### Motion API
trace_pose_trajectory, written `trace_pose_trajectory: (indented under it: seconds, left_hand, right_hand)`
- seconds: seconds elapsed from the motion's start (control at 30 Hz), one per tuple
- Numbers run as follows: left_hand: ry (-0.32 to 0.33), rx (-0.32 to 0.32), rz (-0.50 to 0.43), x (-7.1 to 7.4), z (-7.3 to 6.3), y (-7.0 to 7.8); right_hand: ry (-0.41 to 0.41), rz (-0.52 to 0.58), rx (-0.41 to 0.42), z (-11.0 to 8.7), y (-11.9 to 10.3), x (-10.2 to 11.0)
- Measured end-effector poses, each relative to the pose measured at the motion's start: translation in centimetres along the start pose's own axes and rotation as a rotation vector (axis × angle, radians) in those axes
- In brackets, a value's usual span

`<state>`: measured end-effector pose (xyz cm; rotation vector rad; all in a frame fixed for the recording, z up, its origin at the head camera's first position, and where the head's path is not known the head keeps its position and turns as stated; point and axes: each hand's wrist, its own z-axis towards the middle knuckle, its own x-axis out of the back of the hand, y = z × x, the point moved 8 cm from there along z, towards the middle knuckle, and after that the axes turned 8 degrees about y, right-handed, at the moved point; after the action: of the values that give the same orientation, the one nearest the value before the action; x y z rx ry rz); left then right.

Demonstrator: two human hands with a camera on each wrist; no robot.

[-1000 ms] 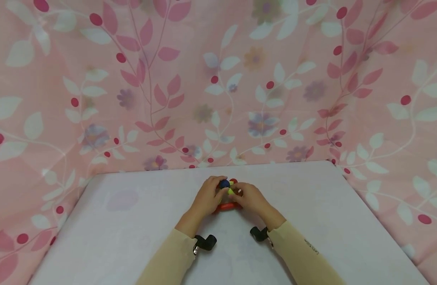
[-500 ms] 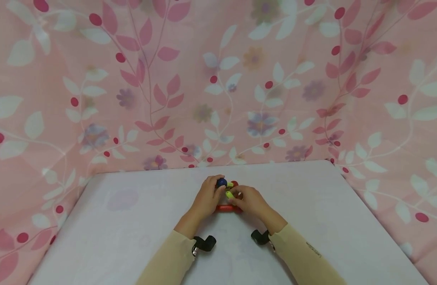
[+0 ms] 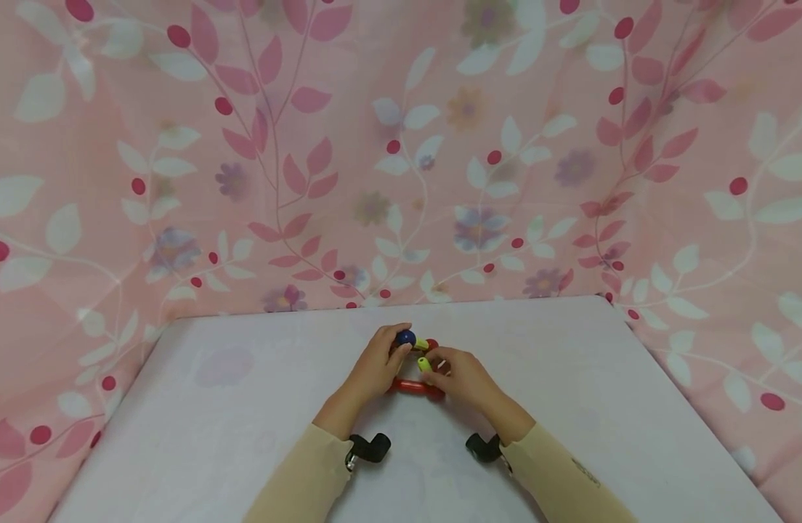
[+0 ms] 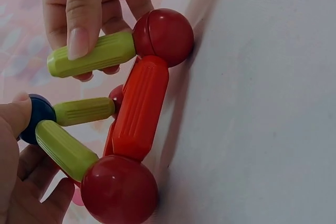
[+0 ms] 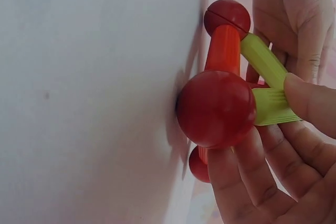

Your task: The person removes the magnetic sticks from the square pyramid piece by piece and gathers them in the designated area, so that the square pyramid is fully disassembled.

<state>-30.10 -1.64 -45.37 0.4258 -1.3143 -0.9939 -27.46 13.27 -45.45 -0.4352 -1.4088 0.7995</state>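
Note:
A small frame of red sticks and red balls stands on the table, with yellow-green sticks rising from it; they look like magnetic building pieces. My left hand [image 3: 373, 363] grips the blue ball [image 4: 41, 118], where two yellow-green sticks [image 4: 67, 150] meet. My right hand [image 3: 466, 378] pinches another yellow-green stick [image 4: 113, 51] between thumb and fingers. One end of that stick is on a red ball [image 5: 216, 109]; its other end is free, apart from the blue ball. A red stick [image 4: 140, 109] joins two red balls along the near side. Fingers hide part of the frame.
The white table [image 3: 244, 450] extends around the hands. A pink floral cloth [image 3: 375, 181] hangs behind and at both sides. Black wrist cameras [image 3: 371, 448] stick out from both sleeves.
The blue ball has shifted slightly left. My right hand has moved a little right and nearer to me, and its yellow-green stick now stands farther from the blue ball.

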Motion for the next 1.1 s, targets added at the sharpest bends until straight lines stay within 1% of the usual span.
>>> trace_pose_trajectory:
  seconds: [0.1,0.17,0.37,0.47,0.53,0.67,0.73,0.87,0.97,1.03,1.1]
  left_hand:
    - [-0.018,0.025,-0.006,0.1,-0.1,-0.1]
    - [-0.025,0.03,-0.013,0.2,-0.1,-0.1]
    - [-0.053,0.025,0.013,0.6,-0.2,-0.1]
    - [-0.064,0.014,0.027,0.8,-0.2,0.0]
    - [-0.066,-0.001,0.028,0.9,-0.3,0.1]
    - [-0.055,-0.031,0.035,1.2,-0.4,0.3]
    - [-0.048,-0.028,0.032,1.3,-0.6,0.2]
    - [-0.035,-0.038,0.025,1.2,-1.1,0.2]
    - [-0.029,-0.05,0.024,1.1,-1.5,0.4]
    - [-0.03,-0.052,0.012,1.1,-1.6,0.5]
    - [-0.03,-0.073,0.002,1.0,-1.7,0.7]
  right_hand:
    - [-0.003,0.024,-0.003,-0.2,-0.2,0.1]
    - [-0.008,0.039,0.004,-0.3,-0.4,0.1]
    - [-0.061,0.079,0.048,-0.6,-0.9,0.1]
    - [-0.079,0.104,0.062,-0.5,-0.9,0.5]
    - [-0.066,0.114,0.069,-0.1,-0.9,1.0]
    - [-0.012,0.12,0.071,1.3,-0.7,1.7]
    - [0.008,0.12,0.071,2.0,-0.6,1.5]
    - [0.024,0.119,0.032,2.7,-0.1,0.5]
    - [0.018,0.115,0.008,2.8,0.2,-0.1]
    - [0.003,0.106,0.015,2.7,0.1,-0.3]
    - [-0.016,0.092,0.025,2.6,0.0,-0.4]
